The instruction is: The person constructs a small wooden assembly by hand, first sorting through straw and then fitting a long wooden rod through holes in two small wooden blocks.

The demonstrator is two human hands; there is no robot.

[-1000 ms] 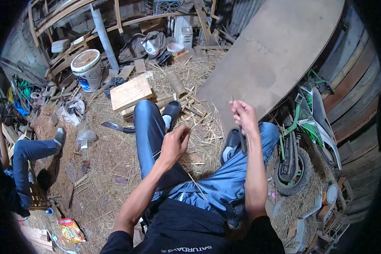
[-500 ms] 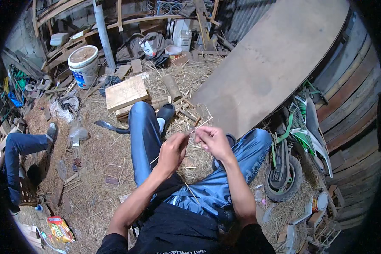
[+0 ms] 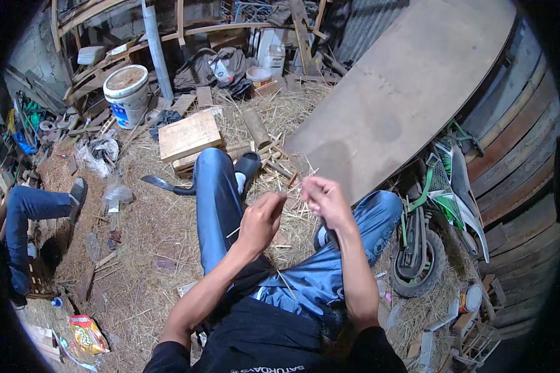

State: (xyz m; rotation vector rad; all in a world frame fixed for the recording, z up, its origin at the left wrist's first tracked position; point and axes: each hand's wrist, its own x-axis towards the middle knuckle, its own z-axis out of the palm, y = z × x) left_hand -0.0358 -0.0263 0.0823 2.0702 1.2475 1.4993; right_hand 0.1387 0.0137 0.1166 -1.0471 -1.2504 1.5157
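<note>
My left hand [image 3: 260, 219] is closed over my bent legs. A thin pale straw-like strip [image 3: 233, 234] pokes out behind it, near the wrist. Close by on the right, my right hand [image 3: 327, 200] has its fingertips pinched together. A fine thin strand [image 3: 294, 188] shows in the small gap between the two hands. Whether it is one piece with the strip cannot be seen. What the right fingers hold is too small to make out. Another thin straw stalk [image 3: 286, 285] lies across my lap.
Beyond my knees are a wooden block [image 3: 190, 135], a short log [image 3: 256, 126] and a machete-like dark blade [image 3: 162, 184]. A large board [image 3: 410, 81] leans at the right, above a green motorbike [image 3: 426, 217]. A white bucket [image 3: 127, 96] stands far left; another person's leg [image 3: 37, 208] is nearer.
My hands have moved slightly to the right and a little apart, widening the gap between them. The other person's leg has shifted slightly.
</note>
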